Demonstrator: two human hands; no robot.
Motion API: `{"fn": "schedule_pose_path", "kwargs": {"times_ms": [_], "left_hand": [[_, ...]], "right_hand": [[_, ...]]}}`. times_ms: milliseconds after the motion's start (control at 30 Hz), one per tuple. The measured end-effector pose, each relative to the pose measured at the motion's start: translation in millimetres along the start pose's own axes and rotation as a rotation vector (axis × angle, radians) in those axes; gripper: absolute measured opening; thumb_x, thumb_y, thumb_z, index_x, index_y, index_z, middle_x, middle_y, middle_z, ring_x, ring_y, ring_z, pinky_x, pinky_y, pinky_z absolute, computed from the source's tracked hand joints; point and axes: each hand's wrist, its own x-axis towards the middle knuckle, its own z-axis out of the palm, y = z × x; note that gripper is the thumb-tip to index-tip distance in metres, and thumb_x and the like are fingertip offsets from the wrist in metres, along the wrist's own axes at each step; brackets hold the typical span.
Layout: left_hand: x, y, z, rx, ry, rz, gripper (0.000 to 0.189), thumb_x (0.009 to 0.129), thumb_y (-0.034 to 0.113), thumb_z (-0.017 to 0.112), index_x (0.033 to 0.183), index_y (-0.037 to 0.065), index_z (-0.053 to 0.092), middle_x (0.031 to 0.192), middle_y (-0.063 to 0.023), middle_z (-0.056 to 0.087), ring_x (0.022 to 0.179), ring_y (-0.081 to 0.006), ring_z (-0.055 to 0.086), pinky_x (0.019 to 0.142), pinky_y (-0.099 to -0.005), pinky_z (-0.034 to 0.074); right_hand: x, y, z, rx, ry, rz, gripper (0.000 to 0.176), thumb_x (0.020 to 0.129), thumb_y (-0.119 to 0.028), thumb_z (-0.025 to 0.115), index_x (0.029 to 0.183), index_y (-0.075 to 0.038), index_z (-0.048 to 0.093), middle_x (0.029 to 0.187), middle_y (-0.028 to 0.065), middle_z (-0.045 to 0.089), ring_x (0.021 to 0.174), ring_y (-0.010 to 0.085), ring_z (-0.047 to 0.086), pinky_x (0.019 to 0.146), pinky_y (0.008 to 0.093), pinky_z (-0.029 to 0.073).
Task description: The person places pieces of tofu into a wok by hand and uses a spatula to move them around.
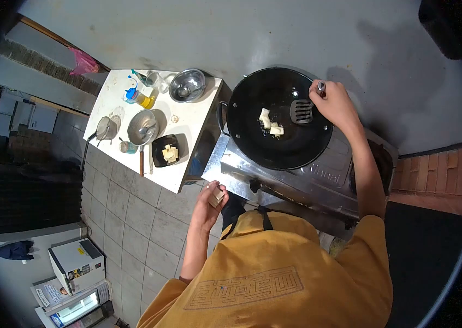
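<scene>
My right hand (336, 104) is closed around the handle of a slotted spatula (301, 111). The spatula's head lies inside a black wok (253, 145), near its right side. A few pale tofu pieces (276, 129) sit in shiny oil at the wok's middle, left of the spatula and apart from it. Low and to the left of the stove, my left hand (203, 212) is curled round a pale block of tofu (217, 196), partly hidden by the fingers. On the table, a black square bowl (157, 157) holds more tofu pieces.
The wok stands on a steel gas stove (318, 176) against a grey wall. Left of it, a white table (173, 177) carries a steel bowl (134, 131), another steel bowl (198, 82), a blue-capped oil bottle (146, 101) and a strainer (105, 129). Tiled floor lies below.
</scene>
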Motion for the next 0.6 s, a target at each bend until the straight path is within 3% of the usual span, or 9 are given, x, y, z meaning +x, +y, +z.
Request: {"fn": "schedule_pose_path", "kwargs": {"times_ms": [167,267,333,367,467,600], "left_hand": [[0,0,-8,-0.002,-0.015,0.001,0.017,0.094,0.018,0.059,0.106,0.006,0.055,0.097,-0.0076,0.061,0.09,-0.0181,0.061,0.082,-0.0306,0.053],[2,0,-7,-0.005,-0.008,-0.01,0.018,0.095,0.019,0.058,0.107,0.006,0.055,0.095,-0.0077,0.062,0.089,-0.0178,0.062,0.081,-0.0314,0.055],[2,4,-2,-0.016,0.014,-0.012,0.017,0.095,0.018,0.058,0.107,0.006,0.055,0.095,-0.0079,0.062,0.089,-0.018,0.062,0.081,-0.0313,0.055],[2,6,-2,-0.017,0.01,-0.009,0.017,0.095,0.018,0.058,0.107,0.006,0.055,0.095,-0.0079,0.062,0.089,-0.018,0.062,0.081,-0.0313,0.055],[7,12,-3,-0.046,-0.01,-0.014,0.016,0.095,0.017,0.057,0.107,0.005,0.055,0.095,-0.0082,0.062,0.089,-0.0182,0.062,0.081,-0.0314,0.055],[10,20,-13,-0.073,-0.028,-0.042,0.016,0.094,0.015,0.06,0.105,0.005,0.056,0.096,-0.0084,0.061,0.09,-0.019,0.062,0.08,-0.0322,0.055]], "right_hand": [[-2,2,3,-0.026,-0.026,0.029,0.027,0.086,-0.021,0.057,0.079,0.004,0.061,0.062,0.0222,0.056,0.055,0.0383,0.054,0.058,0.0418,0.044],[1,13,13,-0.029,-0.046,0.055,0.025,0.086,-0.02,0.057,0.078,0.004,0.06,0.06,0.0203,0.055,0.053,0.0332,0.056,0.058,0.0415,0.044],[3,22,20,0.15,-0.095,0.077,0.023,0.086,-0.02,0.055,0.077,0.0,0.061,0.054,0.0127,0.053,0.048,0.0219,0.055,0.053,0.0374,0.043],[3,25,22,0.149,-0.091,0.074,0.023,0.086,-0.02,0.055,0.077,0.0,0.061,0.054,0.0127,0.053,0.048,0.0219,0.055,0.053,0.0374,0.043],[-1,23,25,0.301,-0.177,0.188,0.02,0.089,-0.021,0.053,0.08,-0.006,0.064,0.051,0.0006,0.049,0.045,0.0092,0.051,0.045,0.0272,0.038],[-4,9,17,0.309,-0.153,0.167,0.022,0.09,-0.021,0.053,0.078,-0.006,0.063,0.051,0.001,0.05,0.045,0.0089,0.05,0.045,0.0273,0.038]]}}
